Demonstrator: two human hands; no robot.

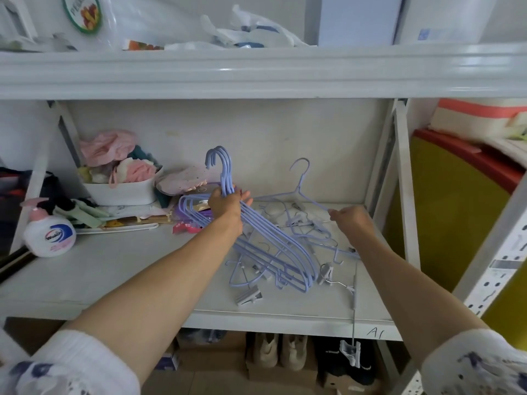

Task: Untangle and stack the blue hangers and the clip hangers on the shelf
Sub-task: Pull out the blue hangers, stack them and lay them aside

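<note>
Sleeves: white cuffs with dark blue print sit at the lower left and lower right corners of the frame; both bare forearms reach up toward the centre.
Clip hangers: thin grey wire clip hangers with pale plastic clips (325,276) lie loose on the white shelf board (114,275), right of centre; one hangs over the front edge, its clip (350,353) below the board.
Shelf pile: thin light blue plastic hangers (313,229) lie tangled among the clip hangers, in the centre right.
Left hand: the left hand (226,205) is in the centre; its fingers are closed around the necks of a bundle of light blue plastic hangers (273,246). The hooks point up, the lower ends rest on the shelf pile.
Right hand: the right hand (352,220) is right of centre; its fingers pinch the arm of a single light blue hanger (299,189), which is tilted with its hook upward.
Soap: a white pump bottle with pink cap (48,235) stands at the left edge of the board.
Basket: a white plastic basket with pink and pale cloths (121,191) stands at the back left.
Below: beige boots (281,352) stand under the shelf.
</note>
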